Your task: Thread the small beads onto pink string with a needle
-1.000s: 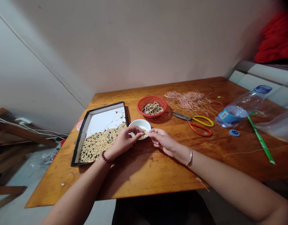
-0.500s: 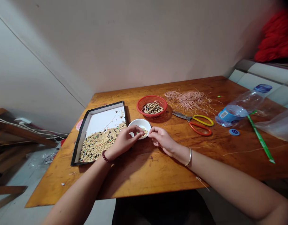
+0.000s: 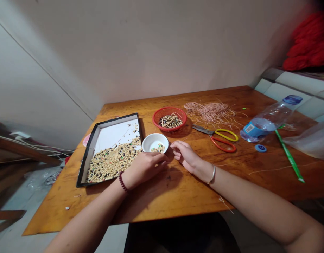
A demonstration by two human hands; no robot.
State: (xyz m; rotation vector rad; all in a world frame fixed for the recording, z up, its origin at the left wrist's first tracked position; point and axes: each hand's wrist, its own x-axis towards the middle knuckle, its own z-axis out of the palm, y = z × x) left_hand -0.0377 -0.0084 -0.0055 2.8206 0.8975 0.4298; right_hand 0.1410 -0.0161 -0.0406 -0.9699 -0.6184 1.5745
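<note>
My left hand [image 3: 146, 167] rests low on the wooden table [image 3: 177, 196], just in front of a small white bowl [image 3: 148, 140] that holds a few coloured beads. Its fingers are curled together in a pinch, and what they hold is too small to make out. My right hand [image 3: 184, 154] lies right of the bowl with thumb and forefinger pinched on a thin pale thread [image 3: 270, 169] that trails off to the right across the table. A black-rimmed tray [image 3: 91, 147] of several tan and dark beads sits left of the bowl.
A red basket [image 3: 156, 117] of strung beads stands behind the bowl. Further right lie pink cord [image 3: 211, 110], yellow-and-orange scissors [image 3: 222, 138], a tipped plastic bottle [image 3: 267, 121], its blue cap [image 3: 260, 148], a green stick [image 3: 290, 158] and a clear bag [image 3: 312, 140]. A wall runs behind the table.
Both hands met in a pinch over the bowl's front edge. My left hand has since dropped toward me onto the table, and the right hand has shifted slightly right.
</note>
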